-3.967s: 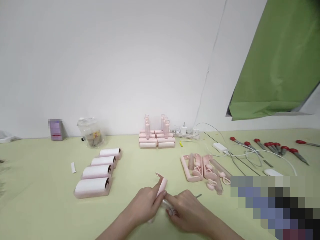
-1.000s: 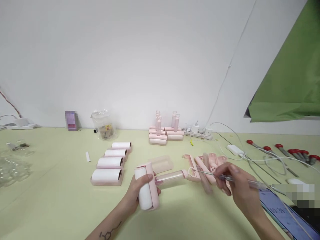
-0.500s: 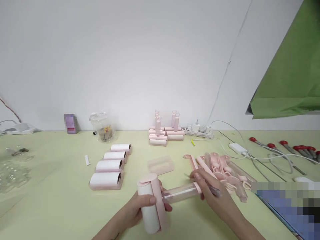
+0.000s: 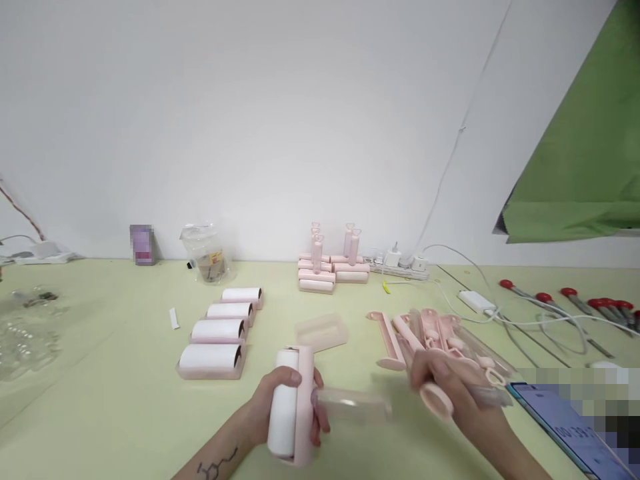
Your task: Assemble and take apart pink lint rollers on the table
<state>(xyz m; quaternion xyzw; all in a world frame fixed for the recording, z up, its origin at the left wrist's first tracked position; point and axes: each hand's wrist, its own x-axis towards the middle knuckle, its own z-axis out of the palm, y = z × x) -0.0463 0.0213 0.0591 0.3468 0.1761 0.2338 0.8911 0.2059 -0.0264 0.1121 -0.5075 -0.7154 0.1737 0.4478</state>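
Note:
My left hand is wrapped round a lint roller with a white paper roll and a pink cover. A clear tube handle, blurred by motion, sticks out from it to the right. My right hand is closed round a pink ring-shaped cap and also holds a grey, blurred tool. It is apart from the tube, in front of a pile of pink and clear parts. A translucent cover lies behind the roller.
Four white rolls in pink trays line the left. Finished-looking rollers stand stacked by the wall. A clear bag, white cables, red-headed tools and a phone are around.
My right hand has moved right, away from the tube, with the pink cap in it. The roller in my left hand has shifted slightly left and turned.

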